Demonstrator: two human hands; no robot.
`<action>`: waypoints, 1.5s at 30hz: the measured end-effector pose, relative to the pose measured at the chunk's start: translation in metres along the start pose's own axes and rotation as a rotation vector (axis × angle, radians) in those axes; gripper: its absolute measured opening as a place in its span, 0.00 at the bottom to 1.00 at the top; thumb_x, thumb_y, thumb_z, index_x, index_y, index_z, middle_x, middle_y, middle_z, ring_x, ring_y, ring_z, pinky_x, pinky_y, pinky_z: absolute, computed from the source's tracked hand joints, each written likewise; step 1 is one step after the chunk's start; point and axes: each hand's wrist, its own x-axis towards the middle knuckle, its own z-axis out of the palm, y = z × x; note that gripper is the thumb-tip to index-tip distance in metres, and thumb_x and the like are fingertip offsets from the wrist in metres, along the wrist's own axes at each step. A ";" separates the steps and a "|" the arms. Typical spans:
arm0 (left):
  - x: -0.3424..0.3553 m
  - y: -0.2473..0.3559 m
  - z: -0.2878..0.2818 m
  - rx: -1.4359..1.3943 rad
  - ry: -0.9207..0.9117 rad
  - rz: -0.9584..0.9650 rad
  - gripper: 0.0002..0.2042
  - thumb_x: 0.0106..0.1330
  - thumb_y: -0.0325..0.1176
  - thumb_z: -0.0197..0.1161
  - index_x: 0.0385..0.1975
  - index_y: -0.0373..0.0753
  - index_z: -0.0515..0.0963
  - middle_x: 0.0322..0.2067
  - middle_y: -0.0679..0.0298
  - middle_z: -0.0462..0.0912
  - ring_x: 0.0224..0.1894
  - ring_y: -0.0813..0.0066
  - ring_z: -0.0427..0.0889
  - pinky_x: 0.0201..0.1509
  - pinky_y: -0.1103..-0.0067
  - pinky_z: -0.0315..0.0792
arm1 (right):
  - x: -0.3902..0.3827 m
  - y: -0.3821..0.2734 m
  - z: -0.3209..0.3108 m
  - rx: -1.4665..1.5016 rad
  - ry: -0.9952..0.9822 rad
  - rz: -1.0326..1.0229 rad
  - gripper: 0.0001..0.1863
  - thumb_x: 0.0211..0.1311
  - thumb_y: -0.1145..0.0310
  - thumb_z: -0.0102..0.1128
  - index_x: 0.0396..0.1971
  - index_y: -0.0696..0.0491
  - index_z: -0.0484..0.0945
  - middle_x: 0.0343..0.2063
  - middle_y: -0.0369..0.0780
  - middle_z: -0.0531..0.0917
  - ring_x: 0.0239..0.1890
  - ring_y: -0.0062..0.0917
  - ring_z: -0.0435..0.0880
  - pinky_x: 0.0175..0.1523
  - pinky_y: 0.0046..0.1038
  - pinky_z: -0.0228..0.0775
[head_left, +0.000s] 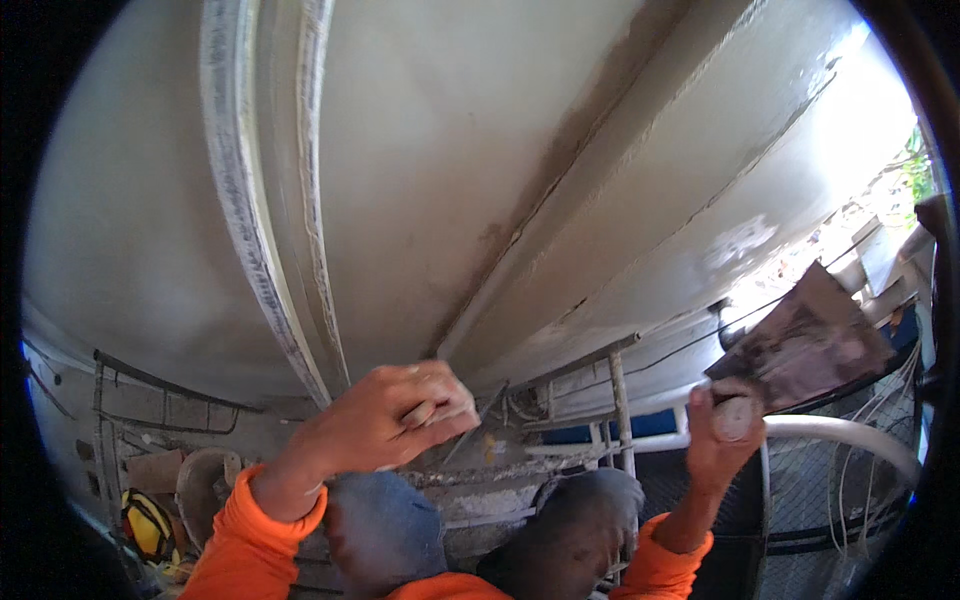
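Observation:
My left hand [400,415] is closed in front of the pale wall [410,200], its thumb pressed against the bent fingers. Whatever it may hold is hidden. On the right, my right hand [708,450] is wrapped round the handle of a trowel-like tool, whose round, whitish handle end [735,418] faces up. Beyond the knuckles spreads a wide, flat brownish plate [805,340], apparently the tool's blade, smeared with grey. Both hands are apart from the wall. Orange sleeves cover my forearms.
Two long pale strips [235,150] run up the wall. Metal scaffold rails [620,400] stand below and beside my knees [385,525]. At lower left are a bucket [200,490] and a yellow-and-black bag [148,525]. A curved white pipe [840,430], mesh and loose cables lie to the right.

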 end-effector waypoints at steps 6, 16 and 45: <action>0.028 -0.016 0.004 0.274 -0.117 -0.202 0.18 0.76 0.48 0.64 0.41 0.36 0.86 0.35 0.55 0.85 0.43 0.57 0.84 0.49 0.68 0.77 | -0.011 0.002 -0.014 -0.110 -0.091 -0.141 0.15 0.53 0.74 0.80 0.36 0.56 0.79 0.22 0.37 0.81 0.24 0.20 0.78 0.33 0.25 0.72; -0.053 -0.002 0.000 0.032 0.650 -0.793 0.22 0.80 0.52 0.58 0.42 0.35 0.82 0.38 0.58 0.87 0.48 0.69 0.88 0.48 0.68 0.85 | -0.057 0.070 0.083 0.400 -0.021 0.404 0.12 0.57 0.73 0.81 0.29 0.56 0.81 0.23 0.36 0.83 0.25 0.20 0.78 0.33 0.25 0.72; -0.009 -0.005 0.043 0.323 0.263 -0.359 0.07 0.69 0.23 0.70 0.44 0.34 0.85 0.48 0.57 0.88 0.51 0.66 0.87 0.60 0.71 0.79 | -0.067 0.164 0.096 0.609 -0.283 0.063 0.13 0.54 0.71 0.78 0.34 0.54 0.80 0.27 0.37 0.83 0.26 0.25 0.81 0.35 0.28 0.74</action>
